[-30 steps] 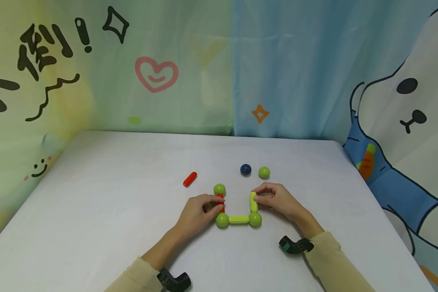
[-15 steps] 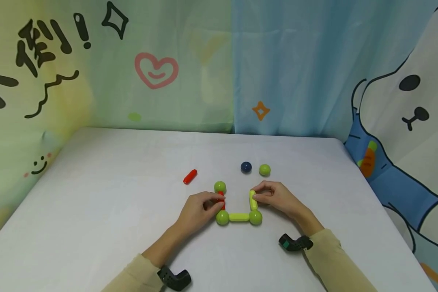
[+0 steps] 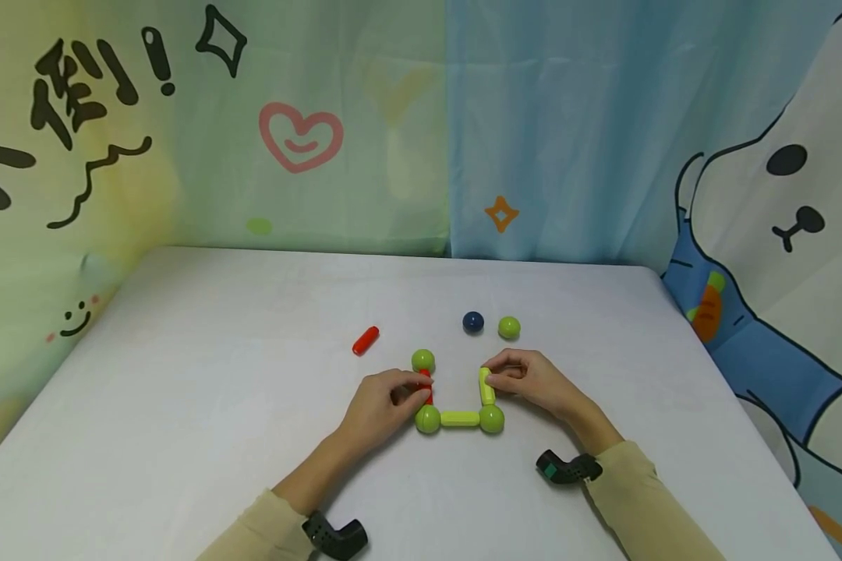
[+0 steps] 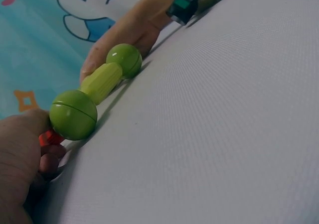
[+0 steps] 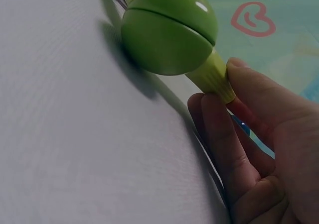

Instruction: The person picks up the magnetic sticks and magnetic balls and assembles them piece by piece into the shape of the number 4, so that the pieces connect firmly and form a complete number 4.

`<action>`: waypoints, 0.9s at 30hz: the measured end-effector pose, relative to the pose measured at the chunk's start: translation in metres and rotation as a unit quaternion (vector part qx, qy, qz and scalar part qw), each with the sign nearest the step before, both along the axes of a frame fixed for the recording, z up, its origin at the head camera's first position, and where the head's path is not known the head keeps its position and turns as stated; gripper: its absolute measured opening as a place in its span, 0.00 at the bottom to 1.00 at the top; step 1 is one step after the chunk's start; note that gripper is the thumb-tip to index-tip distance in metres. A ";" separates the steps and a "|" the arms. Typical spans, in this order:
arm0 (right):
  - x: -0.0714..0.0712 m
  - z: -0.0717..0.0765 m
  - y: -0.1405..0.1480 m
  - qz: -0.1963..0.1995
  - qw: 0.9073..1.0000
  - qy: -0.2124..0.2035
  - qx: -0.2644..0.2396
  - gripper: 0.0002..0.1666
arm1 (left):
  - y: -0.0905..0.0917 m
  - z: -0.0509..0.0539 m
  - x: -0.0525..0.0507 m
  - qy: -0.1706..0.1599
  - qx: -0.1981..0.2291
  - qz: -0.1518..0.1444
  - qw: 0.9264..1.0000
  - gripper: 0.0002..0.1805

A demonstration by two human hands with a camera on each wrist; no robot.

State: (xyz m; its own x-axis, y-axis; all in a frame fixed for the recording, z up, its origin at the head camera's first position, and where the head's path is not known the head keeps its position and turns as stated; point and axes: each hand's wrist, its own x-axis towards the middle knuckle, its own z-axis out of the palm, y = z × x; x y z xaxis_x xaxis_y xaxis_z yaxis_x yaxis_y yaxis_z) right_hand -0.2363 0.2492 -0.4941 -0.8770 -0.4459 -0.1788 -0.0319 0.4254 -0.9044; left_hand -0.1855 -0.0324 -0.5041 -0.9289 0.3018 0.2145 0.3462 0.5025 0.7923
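A U-shaped piece of rods and balls lies on the table. Its left side is a red rod (image 3: pixel 425 375) between a green ball (image 3: pixel 423 360) at the far end and a green ball (image 3: pixel 428 419) at the near corner; my left hand (image 3: pixel 382 405) pinches that rod. A yellow-green rod (image 3: pixel 459 419) runs across to another green ball (image 3: pixel 492 419). From there an upright-running yellow-green rod (image 3: pixel 487 387) points away from me, its far end pinched between thumb and fingers of my right hand (image 3: pixel 543 386). In the right wrist view the fingers partly cover this rod (image 5: pixel 214 77).
Beyond the hands, a loose red rod (image 3: pixel 366 340) lies to the left, with a dark blue ball (image 3: pixel 473 322) and a loose green ball (image 3: pixel 509 327) to the right. A printed curtain (image 3: pixel 365 187) hangs behind the white table (image 3: pixel 182 405).
The view shifts slightly; otherwise both hands keep their grips and the pieces stay where they were.
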 end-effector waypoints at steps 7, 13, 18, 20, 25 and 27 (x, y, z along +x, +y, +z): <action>-0.001 0.000 0.000 -0.001 1.000 0.002 0.006 0.22 | 0.000 0.000 -0.001 0.003 -0.005 0.000 1.000 0.10; -0.001 0.000 -0.001 -0.008 1.000 -0.006 -0.004 0.22 | 0.000 0.000 0.000 -0.001 -0.002 -0.002 1.000 0.10; -0.001 -0.001 0.000 -0.008 1.000 -0.010 -0.018 0.23 | 0.000 0.000 0.000 -0.003 0.003 -0.003 1.000 0.10; -0.001 -0.001 0.000 -0.009 1.000 -0.011 -0.019 0.23 | 0.000 0.000 0.000 -0.003 0.004 -0.004 1.000 0.10; -0.001 -0.001 0.000 -0.017 0.999 -0.013 -0.024 0.23 | 0.000 -0.001 0.000 -0.002 0.003 -0.006 1.000 0.10; -0.001 -0.002 0.000 -0.020 0.999 -0.016 -0.024 0.23 | 0.000 -0.001 0.000 0.000 0.002 -0.006 1.000 0.10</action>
